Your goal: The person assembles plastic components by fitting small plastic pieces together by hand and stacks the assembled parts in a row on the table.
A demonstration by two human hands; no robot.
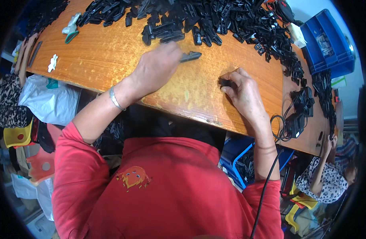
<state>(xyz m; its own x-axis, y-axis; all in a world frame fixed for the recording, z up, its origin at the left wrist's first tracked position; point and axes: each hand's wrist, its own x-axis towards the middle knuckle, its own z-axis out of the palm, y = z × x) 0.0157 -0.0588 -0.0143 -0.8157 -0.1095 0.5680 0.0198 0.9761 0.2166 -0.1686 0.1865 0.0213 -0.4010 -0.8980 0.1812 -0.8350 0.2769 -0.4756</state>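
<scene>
My left hand (158, 65), slightly blurred, is over the middle of the table, its fingers curled. A long black plastic part (191, 56) sticks out from under those fingers toward the right, and the hand appears closed on it; the grip itself is hidden. To the right, my right hand (246, 93) rests near the tabletop with thumb and fingers pinched round a small dark plastic piece (226, 83). Beyond both hands lies a big heap of similar black plastic parts (207, 18), its nearest pieces close to my left hand.
Black adapters with cables (297, 115) lie at the table's right side. A blue bin (330, 44) stands at the far right. White gloves (71, 24) and a small white scrap (53, 63) are on the left. Other people work at both sides. A cable (264, 191) crosses my right arm.
</scene>
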